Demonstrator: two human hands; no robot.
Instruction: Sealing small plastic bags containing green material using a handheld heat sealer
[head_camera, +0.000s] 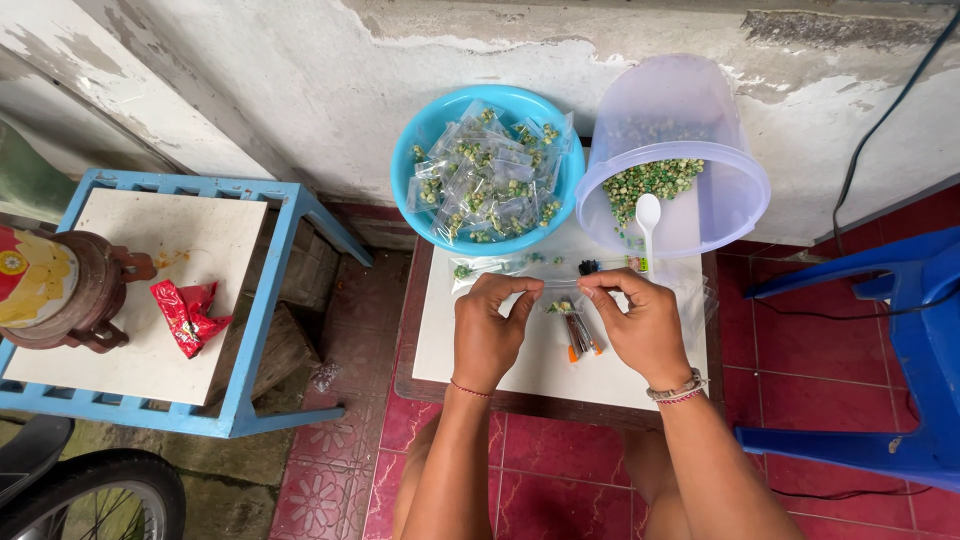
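Bare knees over red floor tiles (820, 370), white tabletop (440, 340), peeling wall (300, 90)

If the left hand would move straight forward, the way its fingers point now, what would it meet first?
Probably the loose small bags on the white board, then the blue bowl of filled bags. The left hand points up and away; depth is unclear.

Over the white desk (480, 350), the left hand (487, 335) and right hand (645, 330) pinch the top edge of a small clear bag (562, 300) between them, with a blue bowl (420, 135) of filled packets beyond the left hand and a tilted tub (690, 110) of green peas with a white spoon (647, 222) beyond the right.
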